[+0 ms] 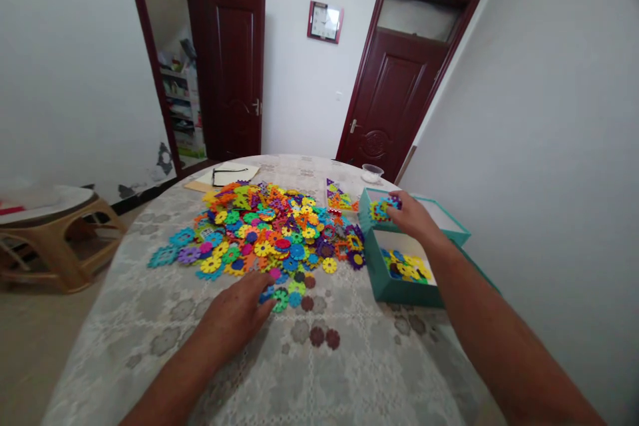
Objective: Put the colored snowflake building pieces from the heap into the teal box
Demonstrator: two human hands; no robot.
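A large heap of colourful interlocking plastic discs (269, 229), toothed like gears or snowflakes, covers the middle of the table. At the heap's near edge rests my left hand (237, 306). Its thumb and fingers are apart, next to a green disc (280, 300) and some blue ones. My right hand (414, 216) pinches a small cluster of blue, yellow and purple discs (383, 208) above the back part of a teal box (399, 291). Yellow and blue discs (409, 267) lie inside its front part. My right forearm hides some of the box.
Black-framed glasses (229, 176) lie on paper behind the heap. A clear tray of discs (341, 198) and a clear plastic bowl (372, 173) stand toward the back right. The patterned tablecloth (279, 379) covers the round table. A stool (54, 233) stands at the left.
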